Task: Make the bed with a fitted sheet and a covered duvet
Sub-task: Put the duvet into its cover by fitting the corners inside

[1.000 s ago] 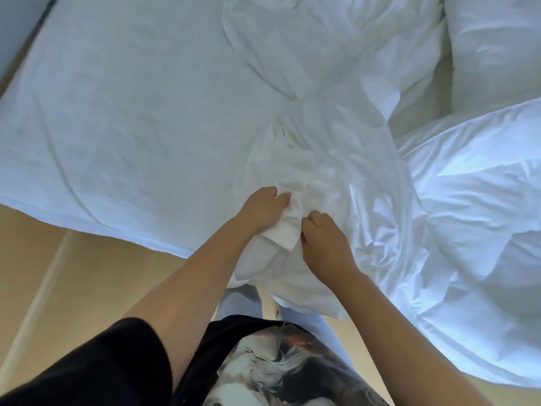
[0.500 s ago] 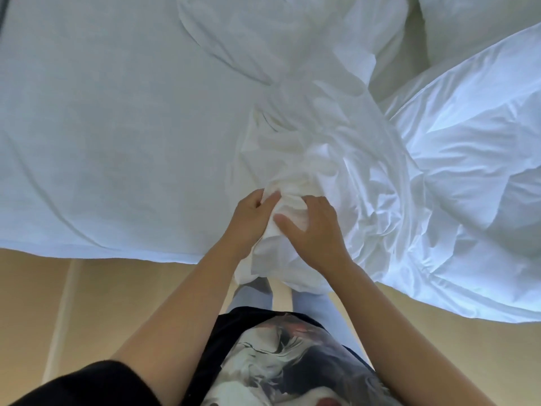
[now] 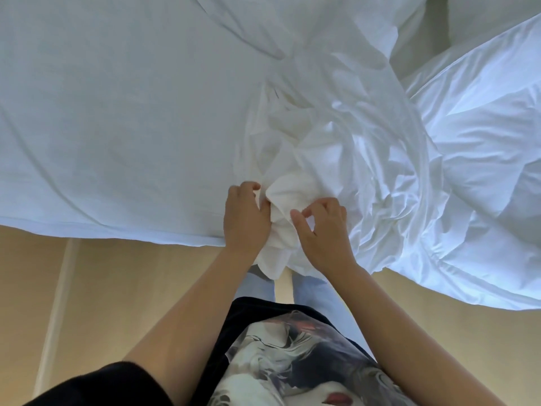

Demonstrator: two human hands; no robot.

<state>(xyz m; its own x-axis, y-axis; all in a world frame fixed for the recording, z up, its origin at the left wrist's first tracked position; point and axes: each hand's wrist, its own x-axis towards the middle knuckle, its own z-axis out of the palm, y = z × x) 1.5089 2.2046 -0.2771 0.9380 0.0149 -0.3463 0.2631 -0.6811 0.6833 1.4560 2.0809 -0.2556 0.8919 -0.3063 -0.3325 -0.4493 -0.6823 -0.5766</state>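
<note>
At frame centre, left hand and right hand pinch the crumpled white cotton duvet cover; best find one seam edge, then spread.

Duvet cover: matt creased cloth; floor smooth.

Both bare forearms reaching forward, left hand fisted, right hand in pinching grip, close together
</note>
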